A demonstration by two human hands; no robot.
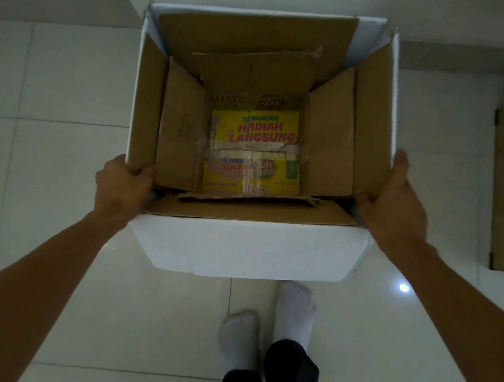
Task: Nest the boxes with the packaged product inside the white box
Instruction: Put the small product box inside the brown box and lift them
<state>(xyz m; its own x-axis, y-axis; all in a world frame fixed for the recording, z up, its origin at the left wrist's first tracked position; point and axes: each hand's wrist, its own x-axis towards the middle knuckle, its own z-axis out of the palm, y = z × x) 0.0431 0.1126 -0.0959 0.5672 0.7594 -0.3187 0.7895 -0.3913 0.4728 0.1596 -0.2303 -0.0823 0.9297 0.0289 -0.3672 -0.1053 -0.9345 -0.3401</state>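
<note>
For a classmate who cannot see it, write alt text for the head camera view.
Seen from above, a person's left hand and right hand grip the near corners of an open white box. A brown box sits nested inside, with a yellow tea package at the bottom. Feet in white socks stand on a pale tiled floor.
</note>
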